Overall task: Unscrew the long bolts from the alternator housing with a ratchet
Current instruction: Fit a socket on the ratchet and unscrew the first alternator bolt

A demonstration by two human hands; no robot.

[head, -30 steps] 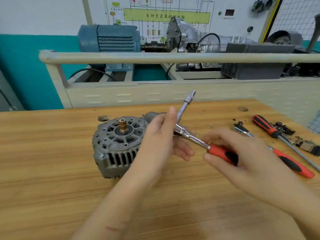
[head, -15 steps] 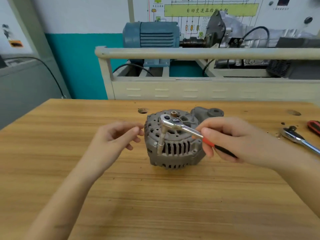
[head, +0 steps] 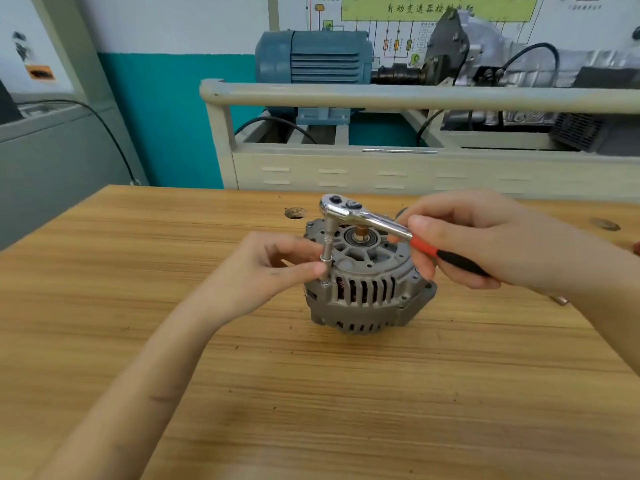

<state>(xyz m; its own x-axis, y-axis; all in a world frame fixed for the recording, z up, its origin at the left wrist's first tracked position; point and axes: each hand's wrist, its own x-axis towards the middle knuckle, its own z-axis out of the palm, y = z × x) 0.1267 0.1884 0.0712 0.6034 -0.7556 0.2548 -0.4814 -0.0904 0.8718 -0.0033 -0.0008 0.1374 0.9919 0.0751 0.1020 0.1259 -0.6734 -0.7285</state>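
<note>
Gripping the ratchet point(head: 367, 220) handle, the right hand point(head: 485, 244) works while the left hand point(head: 273, 268) pinches its extension bar point(head: 326, 258) at the alternator point(head: 367, 282).

Single head-worn view; looking forward and down from the near edge of the worktop point(head: 242, 393); close above it; facing its far edge.

**Wooden bench and what rests on it**

A light wooden workbench point(head: 242, 393) with long grain lines carries the grey alternator housing point(head: 367, 292), standing on end near the middle. Two round holes point(head: 295, 212) mark the top toward the far edge. A small copper-coloured piece point(head: 561, 300) lies at the right.
</note>
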